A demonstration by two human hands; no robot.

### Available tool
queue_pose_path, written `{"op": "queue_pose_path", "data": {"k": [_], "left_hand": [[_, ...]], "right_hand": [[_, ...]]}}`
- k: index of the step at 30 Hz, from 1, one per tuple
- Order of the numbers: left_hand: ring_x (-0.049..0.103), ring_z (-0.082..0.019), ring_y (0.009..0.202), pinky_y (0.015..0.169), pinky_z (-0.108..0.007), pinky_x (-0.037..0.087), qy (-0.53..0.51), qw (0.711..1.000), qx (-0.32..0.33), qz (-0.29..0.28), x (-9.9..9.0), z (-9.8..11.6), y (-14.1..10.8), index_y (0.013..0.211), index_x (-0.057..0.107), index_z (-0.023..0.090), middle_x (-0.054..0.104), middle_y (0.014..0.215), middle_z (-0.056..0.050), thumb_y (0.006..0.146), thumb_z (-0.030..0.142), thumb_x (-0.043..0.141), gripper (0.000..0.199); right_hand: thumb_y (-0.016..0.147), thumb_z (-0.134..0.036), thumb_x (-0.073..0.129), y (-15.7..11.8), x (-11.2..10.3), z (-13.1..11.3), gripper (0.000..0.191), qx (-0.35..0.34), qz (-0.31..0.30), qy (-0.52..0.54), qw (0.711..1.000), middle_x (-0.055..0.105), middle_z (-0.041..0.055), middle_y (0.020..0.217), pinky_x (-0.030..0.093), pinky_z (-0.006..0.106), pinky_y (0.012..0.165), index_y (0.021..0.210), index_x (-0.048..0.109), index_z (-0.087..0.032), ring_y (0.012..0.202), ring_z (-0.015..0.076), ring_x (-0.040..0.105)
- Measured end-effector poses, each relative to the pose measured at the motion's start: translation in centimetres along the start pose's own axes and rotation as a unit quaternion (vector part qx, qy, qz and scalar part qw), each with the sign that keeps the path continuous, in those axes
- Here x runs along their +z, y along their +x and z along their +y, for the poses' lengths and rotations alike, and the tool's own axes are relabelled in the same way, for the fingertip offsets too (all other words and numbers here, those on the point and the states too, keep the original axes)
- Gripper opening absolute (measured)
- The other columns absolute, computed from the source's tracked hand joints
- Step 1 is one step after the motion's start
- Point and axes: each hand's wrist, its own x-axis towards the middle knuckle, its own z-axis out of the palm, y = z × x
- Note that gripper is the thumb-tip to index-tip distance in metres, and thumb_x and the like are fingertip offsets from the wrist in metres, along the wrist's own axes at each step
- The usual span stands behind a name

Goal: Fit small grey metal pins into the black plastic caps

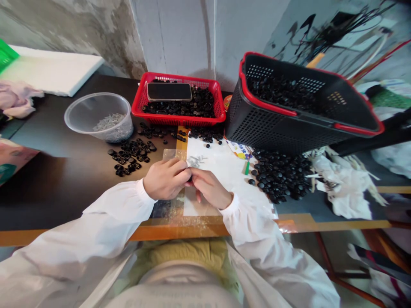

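Over the white sheet (221, 171) my left hand (168, 177) and my right hand (211, 188) meet, fingertips pinched together. Between them is a small black piece (190, 174), mostly hidden by the fingers. Just beyond the fingertips lie several thin silvery pins (197, 161). Black ring-like parts (133, 155) are scattered left of my left hand, and more small black parts (205, 136) sit at the sheet's far edge. To the right of my right hand is a heap of black round caps (282, 175), with a small green-handled tool (247, 166) beside it.
A clear plastic tub (72, 122) of silvery pins stands at the left. Behind, a red basket (180, 118) holds black parts, with a phone (169, 91) on top. A tall black basket (257, 124) with red trim stands right, near crumpled white cloth (346, 184).
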Motion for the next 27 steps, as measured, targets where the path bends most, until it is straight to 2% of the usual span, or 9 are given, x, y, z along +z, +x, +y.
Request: {"op": "queue_pose_path", "data": {"k": [5, 9, 13, 16, 18, 21, 24, 27], "left_hand": [[0.048, -0.02, 0.064, 0.055, -0.033, 0.032, -0.003, 1.0, -0.021, 0.004, -0.4, 0.3, 0.1, 0.077, 0.053, 0.02, 0.058, 0.075, -0.005, 0.103, 0.037, 0.033, 0.037], [0.05, -0.02, 0.063, 0.054, -0.032, 0.032, -0.003, 0.998, -0.066, 0.01, -0.3, 1.0, 0.1, 0.077, 0.053, 0.02, 0.058, 0.074, -0.005, 0.102, 0.035, 0.033, 0.035], [0.054, -0.02, 0.067, 0.054, -0.031, 0.034, -0.01, 0.992, -0.127, 0.009, -0.1, 1.9, 0.3, 0.079, 0.054, 0.019, 0.062, 0.079, -0.006, 0.103, 0.036, 0.03, 0.037], [0.056, -0.019, 0.068, 0.054, -0.03, 0.035, -0.019, 0.988, -0.154, 0.017, 0.2, 2.3, 0.4, 0.081, 0.054, 0.019, 0.062, 0.08, -0.006, 0.104, 0.041, 0.028, 0.042], [0.056, -0.018, 0.067, 0.053, -0.029, 0.034, -0.016, 0.988, -0.149, 0.031, 0.4, 2.1, 0.4, 0.08, 0.053, 0.019, 0.061, 0.078, -0.006, 0.105, 0.043, 0.027, 0.044], [0.053, -0.018, 0.064, 0.053, -0.03, 0.033, 0.009, 0.992, -0.116, 0.037, 0.4, 1.4, 0.4, 0.076, 0.052, 0.019, 0.06, 0.074, -0.005, 0.105, 0.047, 0.028, 0.047], [0.054, -0.02, 0.07, 0.055, -0.032, 0.034, 0.03, 0.994, -0.101, 0.019, 0.2, 0.8, 0.3, 0.08, 0.055, 0.019, 0.063, 0.082, -0.008, 0.103, 0.052, 0.028, 0.048], [0.055, -0.022, 0.074, 0.057, -0.033, 0.034, 0.039, 0.995, -0.097, 0.002, 0.1, 0.8, 0.4, 0.084, 0.056, 0.018, 0.065, 0.089, -0.01, 0.103, 0.05, 0.029, 0.046]], "right_hand": [[0.09, -0.018, 0.037, 0.2, 0.6, 0.2, 0.018, 0.017, -0.019, 0.097, 0.995, 0.05, -0.0044, 0.071, 0.043, 0.02, 0.04, 0.088, 0.054, -0.021, 0.045, 0.0075, 0.051], [0.091, -0.023, 0.036, 0.4, 1.5, 0.4, 0.016, 0.004, 0.008, 0.154, 0.988, 0.046, -0.0027, 0.077, 0.051, 0.023, 0.043, 0.09, 0.052, -0.022, 0.053, 0.0101, 0.054], [0.092, -0.024, 0.037, 0.3, 1.6, 0.5, 0.015, -0.028, 0.052, 0.116, 0.991, 0.047, -0.0015, 0.079, 0.055, 0.025, 0.046, 0.092, 0.052, -0.023, 0.056, 0.0113, 0.055], [0.094, -0.026, 0.038, 0.4, 1.1, 0.2, 0.015, -0.024, 0.043, 0.098, 0.994, 0.046, -0.0016, 0.077, 0.053, 0.025, 0.046, 0.088, 0.051, -0.023, 0.056, 0.0112, 0.054], [0.097, -0.032, 0.038, 0.4, 0.7, -0.1, 0.02, -0.011, 0.026, 0.11, 0.994, 0.045, -0.0015, 0.077, 0.052, 0.024, 0.045, 0.083, 0.049, -0.023, 0.058, 0.0116, 0.053], [0.1, -0.049, 0.035, 0.4, 0.5, -0.4, 0.036, 0.003, 0.026, 0.113, 0.993, 0.047, -0.0014, 0.075, 0.049, 0.024, 0.042, 0.081, 0.049, -0.022, 0.057, 0.0119, 0.053], [0.099, -0.063, 0.031, 0.4, 0.8, -0.2, 0.05, 0.006, 0.069, 0.056, 0.996, 0.049, -0.0027, 0.066, 0.042, 0.025, 0.04, 0.078, 0.048, -0.022, 0.047, 0.0109, 0.051], [0.1, -0.065, 0.027, 0.5, 1.2, 0.2, 0.055, -0.006, 0.118, -0.029, 0.993, 0.046, -0.0038, 0.053, 0.037, 0.026, 0.042, 0.07, 0.046, -0.022, 0.042, 0.0117, 0.049]]}}
